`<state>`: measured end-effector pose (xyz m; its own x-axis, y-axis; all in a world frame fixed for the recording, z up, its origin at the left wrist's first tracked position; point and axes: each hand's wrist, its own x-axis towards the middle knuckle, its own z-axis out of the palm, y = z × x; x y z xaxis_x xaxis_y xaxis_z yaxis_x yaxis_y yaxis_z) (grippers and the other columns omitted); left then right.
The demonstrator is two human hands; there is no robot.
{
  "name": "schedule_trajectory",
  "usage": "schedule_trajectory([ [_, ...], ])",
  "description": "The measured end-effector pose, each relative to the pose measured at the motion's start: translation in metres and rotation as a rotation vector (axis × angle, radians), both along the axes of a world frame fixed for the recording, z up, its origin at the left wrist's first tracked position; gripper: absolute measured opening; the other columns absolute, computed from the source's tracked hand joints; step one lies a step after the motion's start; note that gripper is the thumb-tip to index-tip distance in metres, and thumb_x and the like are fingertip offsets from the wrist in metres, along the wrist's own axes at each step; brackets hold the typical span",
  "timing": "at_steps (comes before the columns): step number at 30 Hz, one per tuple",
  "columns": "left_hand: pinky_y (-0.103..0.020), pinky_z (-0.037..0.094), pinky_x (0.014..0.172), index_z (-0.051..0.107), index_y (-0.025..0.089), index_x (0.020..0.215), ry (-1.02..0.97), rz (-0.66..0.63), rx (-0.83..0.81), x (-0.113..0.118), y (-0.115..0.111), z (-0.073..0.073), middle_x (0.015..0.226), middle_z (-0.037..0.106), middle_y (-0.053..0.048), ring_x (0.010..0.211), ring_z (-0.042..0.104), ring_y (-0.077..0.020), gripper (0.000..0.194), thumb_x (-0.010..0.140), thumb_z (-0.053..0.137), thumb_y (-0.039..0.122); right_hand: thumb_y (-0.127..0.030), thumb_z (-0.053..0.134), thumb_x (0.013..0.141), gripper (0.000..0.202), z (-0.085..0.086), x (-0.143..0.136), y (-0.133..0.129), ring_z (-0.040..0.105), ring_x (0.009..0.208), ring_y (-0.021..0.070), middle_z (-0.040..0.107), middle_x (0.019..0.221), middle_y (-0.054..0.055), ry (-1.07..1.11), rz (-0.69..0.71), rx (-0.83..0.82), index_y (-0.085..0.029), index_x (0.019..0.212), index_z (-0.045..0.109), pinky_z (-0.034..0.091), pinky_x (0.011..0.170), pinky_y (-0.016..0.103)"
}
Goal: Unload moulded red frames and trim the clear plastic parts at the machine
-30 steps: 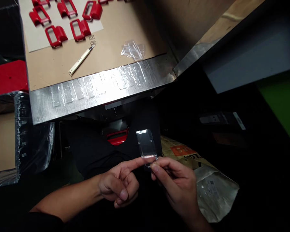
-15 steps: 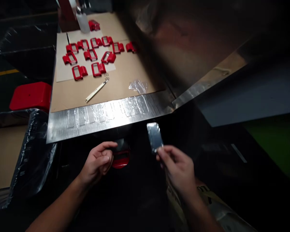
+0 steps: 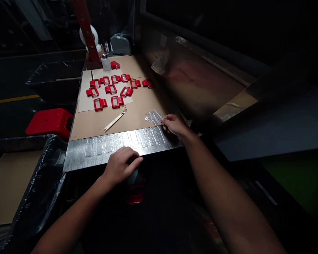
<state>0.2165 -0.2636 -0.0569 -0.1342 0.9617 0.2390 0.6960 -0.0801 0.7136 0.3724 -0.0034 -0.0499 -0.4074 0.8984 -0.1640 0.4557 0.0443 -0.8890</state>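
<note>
My right hand (image 3: 173, 125) has its fingers pinched at the right edge of a crumpled clear film pile (image 3: 153, 117) on the cardboard. My left hand (image 3: 124, 163) is at the metal strip's front edge, fingers bent and thumb stretched out, above a dark piece with a red end (image 3: 135, 198); its fingertips are partly hidden. Clear rectangular films (image 3: 122, 140) lie in a row along the metal strip (image 3: 76, 155). A cream cutter (image 3: 114, 122) rests on the cardboard. Beyond it, several red frames (image 3: 117, 101) lie spread out.
A small bottle (image 3: 106, 63) stands at the back beside a red post (image 3: 87, 31). To the left are a red stool (image 3: 49, 121) and a plastic-lined bin (image 3: 46, 169). A metal panel (image 3: 201, 74) borders the right side.
My right hand has moved up and forward to the film pile; the small glossy rectangle it held no longer shows. My left hand has shifted slightly up and right. The view has tilted upward.
</note>
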Motion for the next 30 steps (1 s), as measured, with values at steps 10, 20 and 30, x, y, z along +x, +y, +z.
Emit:
schedule_trajectory([
  [10,-0.061,0.028,0.121,0.044,0.013,0.151,0.558,-0.136,-0.116,0.036,0.092,-0.008,0.158,0.04,-0.02,0.147,0.032,-0.0415,0.073,0.096,0.059,0.059,-0.045,0.075,0.079,0.029,-0.02,0.054,-0.096,0.05,0.06,0.0159,0.059,0.06,0.001,0.004,-0.242,0.182,-0.019,0.069,0.067,0.036,0.06,0.029],
  [20,-0.06,0.024,0.124,0.025,0.021,0.161,0.6,-0.283,-0.122,0.036,0.071,-0.013,0.166,0.028,-0.01,0.153,0.025,-0.0344,0.076,0.101,0.051,0.059,-0.053,0.076,0.08,0.041,-0.058,0.059,-0.141,0.053,0.05,0.0103,0.069,0.069,0.007,0.445,-0.364,-0.243,-0.013,0.075,0.07,0.031,0.042,0.021],
  [30,-0.046,0.042,0.111,0.067,0.018,0.121,0.013,-0.124,0.127,0.048,0.046,-0.002,0.13,0.065,-0.013,0.124,0.058,-0.0283,0.027,0.103,0.056,0.035,-0.039,0.079,0.085,0.025,-0.01,0.098,-0.197,0.053,0.052,0.0074,0.066,0.065,0.002,0.701,-0.269,-0.35,-0.016,0.077,0.071,0.034,0.046,0.018],
])
